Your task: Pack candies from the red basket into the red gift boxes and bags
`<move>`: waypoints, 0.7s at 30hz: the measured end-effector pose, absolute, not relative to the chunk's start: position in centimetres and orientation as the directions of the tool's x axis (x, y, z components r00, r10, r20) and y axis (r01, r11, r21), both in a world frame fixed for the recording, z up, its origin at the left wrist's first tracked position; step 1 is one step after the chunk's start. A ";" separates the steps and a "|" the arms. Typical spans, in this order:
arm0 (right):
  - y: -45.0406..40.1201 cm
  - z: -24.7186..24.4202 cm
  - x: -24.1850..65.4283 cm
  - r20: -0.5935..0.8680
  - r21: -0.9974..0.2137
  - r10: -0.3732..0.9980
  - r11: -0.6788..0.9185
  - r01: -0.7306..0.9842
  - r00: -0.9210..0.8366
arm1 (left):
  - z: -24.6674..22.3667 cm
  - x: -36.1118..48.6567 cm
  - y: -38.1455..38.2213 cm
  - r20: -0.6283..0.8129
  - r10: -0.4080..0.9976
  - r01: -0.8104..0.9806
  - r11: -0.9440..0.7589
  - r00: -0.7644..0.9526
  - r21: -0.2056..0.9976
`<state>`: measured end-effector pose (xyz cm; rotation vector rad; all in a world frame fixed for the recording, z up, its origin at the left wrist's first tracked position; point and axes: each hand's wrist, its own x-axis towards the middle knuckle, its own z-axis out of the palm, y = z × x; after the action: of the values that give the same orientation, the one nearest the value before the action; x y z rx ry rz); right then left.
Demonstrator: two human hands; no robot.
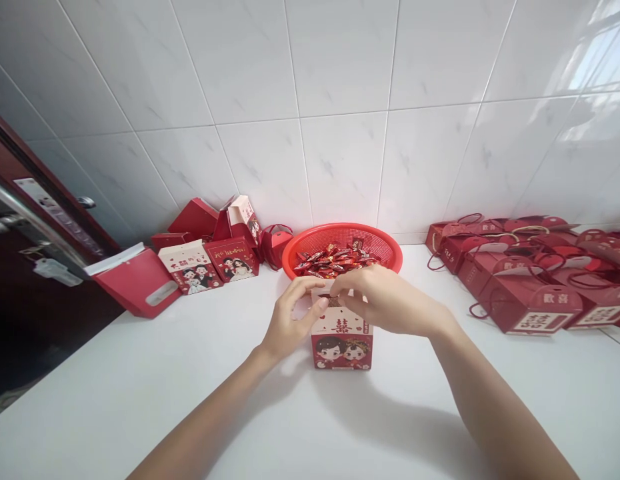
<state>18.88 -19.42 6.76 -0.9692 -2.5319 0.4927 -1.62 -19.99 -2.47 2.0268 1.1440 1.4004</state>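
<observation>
A red and white box (343, 352) with two cartoon faces stands upright on the white table. My left hand (291, 321) is closed on the left side of its top, thumb in front and fingers behind. My right hand (374, 298) bends over the top from the right, its fingers closed on the upper edge. A dark gap shows between the hands at the box top. Just behind stands a red perforated basket (393, 257) holding wrapped candies (335, 259).
At the left back are several red and white boxes (193, 265) and a red box with a window (140, 280). Many red boxes with cord handles (520, 293) lie at the right. A tiled wall (345, 160) rises behind; a dark door (30, 287) is at the left.
</observation>
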 end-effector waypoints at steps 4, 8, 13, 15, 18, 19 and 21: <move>-19.2 6.2 18.1 0.156 -0.353 0.697 0.701 0.620 -0.699 | -2.6 -1.9 -20.0 0.473 0.864 0.318 -0.503 0.171 0.804; -19.1 6.0 18.1 0.165 -0.328 0.687 0.715 0.617 -0.708 | -2.7 -2.1 -20.1 0.425 0.888 0.291 -0.459 0.173 0.840; -19.3 5.7 17.7 0.087 -0.290 0.668 0.726 0.623 -0.739 | -2.8 -2.0 -20.1 0.403 0.900 0.278 -0.435 0.167 0.856; -19.3 5.5 17.5 0.076 -0.289 0.663 0.729 0.620 -0.744 | -2.9 -2.1 -20.0 0.404 0.900 0.278 -0.435 0.164 0.856; -19.1 5.4 17.3 0.059 -0.283 0.650 0.738 0.612 -0.757 | -3.2 -2.1 -20.0 0.387 0.907 0.266 -0.419 0.165 0.868; -19.1 5.4 17.3 0.049 -0.274 0.650 0.739 0.615 -0.759 | -3.3 -2.2 -20.0 0.382 0.909 0.260 -0.414 0.165 0.872; -19.2 5.4 17.1 0.016 -0.241 0.653 0.737 0.631 -0.757 | -3.3 -2.2 -20.0 0.374 0.913 0.251 -0.405 0.165 0.879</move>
<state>17.06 -19.19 5.35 -1.0513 -2.8348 0.3385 -2.24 -20.03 -3.33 1.7774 1.1084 1.2647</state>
